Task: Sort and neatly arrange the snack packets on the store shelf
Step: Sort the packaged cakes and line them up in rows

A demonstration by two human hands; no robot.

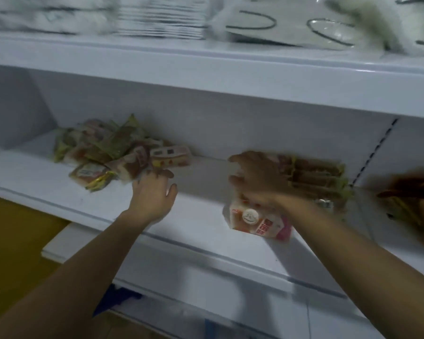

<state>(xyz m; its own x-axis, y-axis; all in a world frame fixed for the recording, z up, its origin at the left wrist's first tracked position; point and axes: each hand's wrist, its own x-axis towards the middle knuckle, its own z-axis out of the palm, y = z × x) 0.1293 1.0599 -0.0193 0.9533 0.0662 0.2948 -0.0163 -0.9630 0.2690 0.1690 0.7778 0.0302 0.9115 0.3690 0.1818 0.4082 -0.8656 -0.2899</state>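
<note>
A loose heap of snack packets [113, 152], green and pink, lies at the left of the white shelf [88, 192]. My left hand [152, 194] reaches to its near right edge, fingers spread and touching a packet. My right hand [255, 179] hovers, blurred, over an orange-and-pink packet [257, 223] on the shelf, fingers loosely spread. To the right of that hand a tidy row of brown-and-green packets [316, 177] stands against the back wall.
More brown packets [411, 204] lie at the far right past a slotted upright [375, 152]. The shelf above [206, 67] carries white bagged goods. A lower shelf ledge [206, 272] juts out below, with yellow floor at the left.
</note>
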